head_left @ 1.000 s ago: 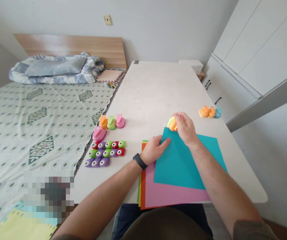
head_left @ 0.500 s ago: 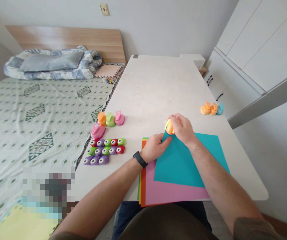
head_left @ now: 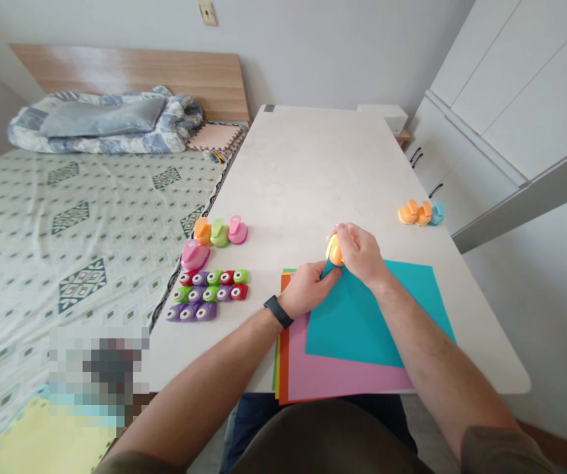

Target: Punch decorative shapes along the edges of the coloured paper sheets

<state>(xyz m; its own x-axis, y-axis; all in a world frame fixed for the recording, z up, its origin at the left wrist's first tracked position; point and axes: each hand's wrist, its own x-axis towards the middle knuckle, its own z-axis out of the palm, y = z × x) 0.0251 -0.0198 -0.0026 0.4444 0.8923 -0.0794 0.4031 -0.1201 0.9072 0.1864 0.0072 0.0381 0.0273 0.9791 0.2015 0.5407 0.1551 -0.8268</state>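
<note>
1. The right hand (head_left: pixel 359 253) is closed around an orange paper punch (head_left: pixel 334 251), its fingers wrapped over the top, and the punch sits at the raised corner of a teal paper sheet (head_left: pixel 362 316).
2. The left hand (head_left: pixel 307 288), with a black wristband watch (head_left: pixel 278 311) above it, is gripping the teal sheet's edge just below that corner, right beside the punch. The two hands nearly touch.
3. The teal sheet lies on a pink paper sheet (head_left: pixel 342 375), atop a loose stack of coloured paper near the front edge of the white tabletop (head_left: pixel 313 164).
4. More punches stand on the tabletop to the left: a purple, green and red block (head_left: pixel 209 294) and a small orange, green and pink row (head_left: pixel 218 232). An orange and blue group (head_left: pixel 419 212) sits to the right, and a bed (head_left: pixel 66 224) lies beyond the tabletop.
5. The main risk is the lifted corner: a loosened left-hand grip could let it slip from the punch, while a twist could crease or tear it.
6. Pressing hard could also shift the unsecured sheets — the teal one slides easily on the pink.
</note>
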